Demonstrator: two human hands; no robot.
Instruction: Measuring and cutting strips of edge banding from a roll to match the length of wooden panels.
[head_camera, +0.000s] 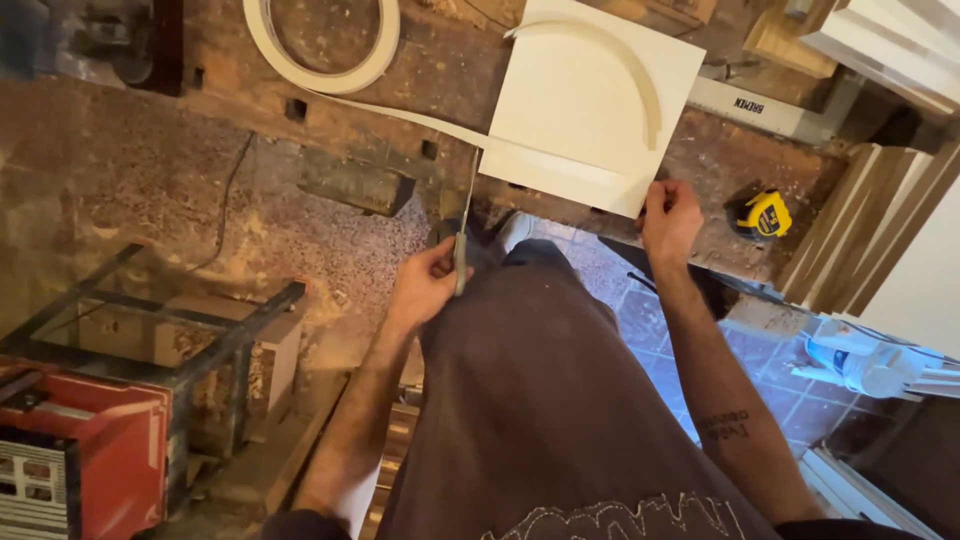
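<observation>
Closed around the handle of a slim grey metal hand tool (462, 235), the left hand (425, 285) held it upright with the blade reaching up to the near edge of the worn, dusty wooden workbench (150, 170), close to where a strip of pale edge banding (420, 120) ran out from its loose coil (322, 45) toward the square white laminated panel (590, 100). Whether the tool was a knife, a file or scissors could not be made out, since the fingers hid most of the handle. Further right, the right hand (670, 220) pinched the panel's near right corner, thumb and fingers pressed together on its edge. A curved offcut of banding (625, 60) lay on the panel's face. Just beyond that hand a yellow-and-black tape measure (765, 213) sat on the bench. The panel's top edge and the coil were cut off by the frame, and the person's brown shirt (560, 400) hid the floor below.
</observation>
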